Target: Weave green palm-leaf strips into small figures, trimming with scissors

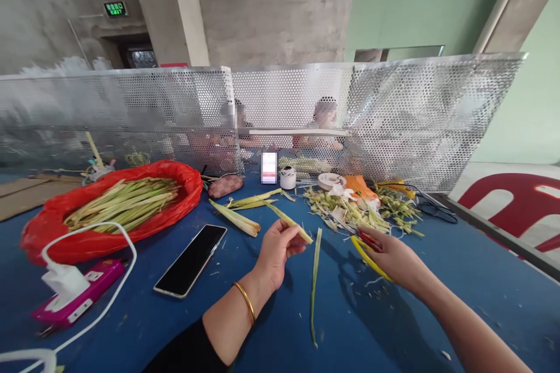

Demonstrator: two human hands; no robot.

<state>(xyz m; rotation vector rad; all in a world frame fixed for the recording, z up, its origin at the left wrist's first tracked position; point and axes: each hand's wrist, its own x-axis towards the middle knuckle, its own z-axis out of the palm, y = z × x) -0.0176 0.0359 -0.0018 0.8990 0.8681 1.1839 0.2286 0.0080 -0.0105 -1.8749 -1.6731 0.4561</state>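
Note:
My left hand [280, 247] is closed in a pinch on the lower end of a pale green plant stalk [283, 215], which points up and to the left. In my right hand [387, 253] are scissors [367, 256] with yellow and red handles; their blades reach left towards a heap of trimmings [350, 213]. Between the hands, a single narrow green leaf strip [315, 285] lies on the blue table [271, 341]. Just beyond my left hand rest a thicker stalk [236, 218] and several thinner pieces.
A red plastic bag [144, 236] full of stalks stands left. Nearer lie a dark-screened phone [191, 261] and a purple power strip [83, 297] with a white plug and cable. A lit phone [269, 168], white jar [287, 178] and tape roll [331, 181] stand before a perforated metal screen [289, 93]; people sit behind it.

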